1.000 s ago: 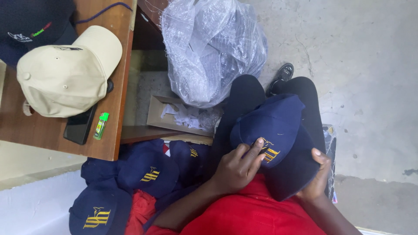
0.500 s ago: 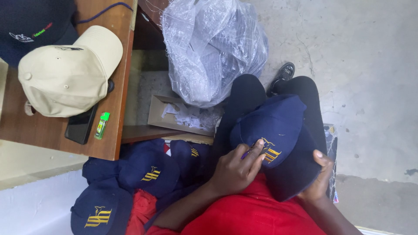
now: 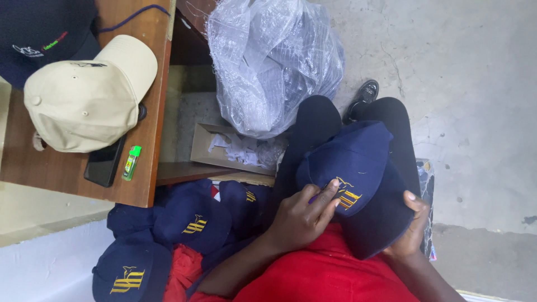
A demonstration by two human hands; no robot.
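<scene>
Navy cap (image 3: 358,168) on lap, both hands on it.
Left hand (image 3: 302,215): fingers pinch at the gold embroidery on the cap front. Right hand (image 3: 411,226): fingers closed on the brim edge. Beige cap (image 3: 84,98) lies near the wooden surface (image 3: 61,170) edge; navy cap pile (image 3: 184,223) beside the left arm.

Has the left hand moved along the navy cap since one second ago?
No. The left hand rests at the yellow embroidery on the navy cap, as before.

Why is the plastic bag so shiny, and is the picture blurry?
Head view: soft daylight glints off the crinkled plastic bag, giving white patches. The picture is sharp; stitching on the blue cap shows clearly between the left hand and right hand. Shadows are faint.
</scene>
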